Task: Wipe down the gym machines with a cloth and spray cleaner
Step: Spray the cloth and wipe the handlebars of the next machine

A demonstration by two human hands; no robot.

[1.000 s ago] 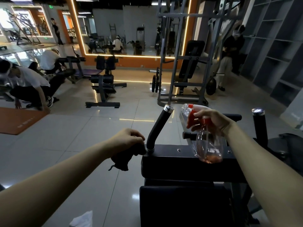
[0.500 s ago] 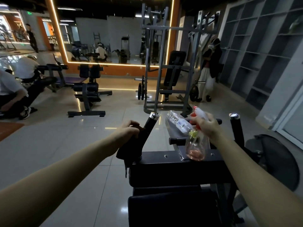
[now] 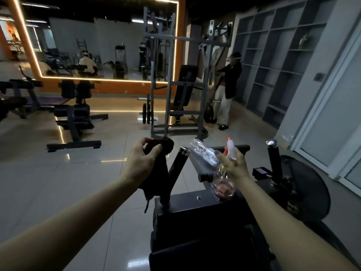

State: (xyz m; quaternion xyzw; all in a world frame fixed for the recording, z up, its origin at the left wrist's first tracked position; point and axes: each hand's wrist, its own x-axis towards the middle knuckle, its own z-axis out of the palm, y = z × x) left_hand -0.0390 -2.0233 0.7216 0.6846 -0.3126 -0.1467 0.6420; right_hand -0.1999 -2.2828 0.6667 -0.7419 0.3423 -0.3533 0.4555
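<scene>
1. Here, the left hand (image 3: 143, 160) is raised just left of the machine's left handle (image 3: 176, 173). Its thumb and fingers pinch a dark cloth (image 3: 166, 147), and the loose end hangs down beside the handle.
2. The right hand (image 3: 233, 167) is held above the far edge of the machine (image 3: 195, 210) pad, with the fingers curled round the neck of the spray bottle (image 3: 223, 185).
3. The cloth is limp and near black, with a thread trailing from its end. The spray bottle is clear plastic with a white trigger head, a red tip and a little pinkish liquid in its base.
4. A ribbed clear water bottle (image 3: 203, 151) lies at the left edge of the machine's grey plate, beside the right hand.
5. The machine has black padding and two black grips capped in chrome.
6. Glossy pale floor tiles (image 3: 58, 182) reflect an orange-framed mirror (image 3: 101, 45). Grey shelving (image 3: 277, 61) lines the right wall, and a person (image 3: 228, 90) stands by a rack.
</scene>
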